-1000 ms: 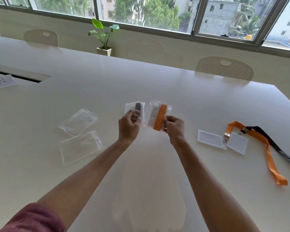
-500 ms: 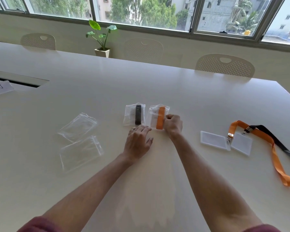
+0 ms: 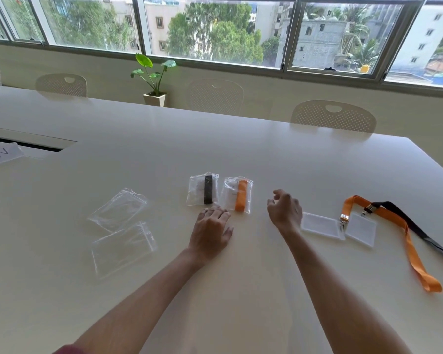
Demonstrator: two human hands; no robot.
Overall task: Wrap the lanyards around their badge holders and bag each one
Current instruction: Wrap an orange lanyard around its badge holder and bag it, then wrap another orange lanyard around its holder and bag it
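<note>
Right hand [image 3: 284, 210] empty, fingers loosely curled, just left of the unwrapped badge holders [image 3: 320, 225]; orange lanyard [image 3: 404, 233] trails rightward. Left hand [image 3: 211, 229] flat, empty on tabletop [image 3: 241, 290], farther off.

A potted plant [image 3: 154, 80] stands behind the white table [image 3: 241, 154], near chairs [image 3: 333, 118].
</note>
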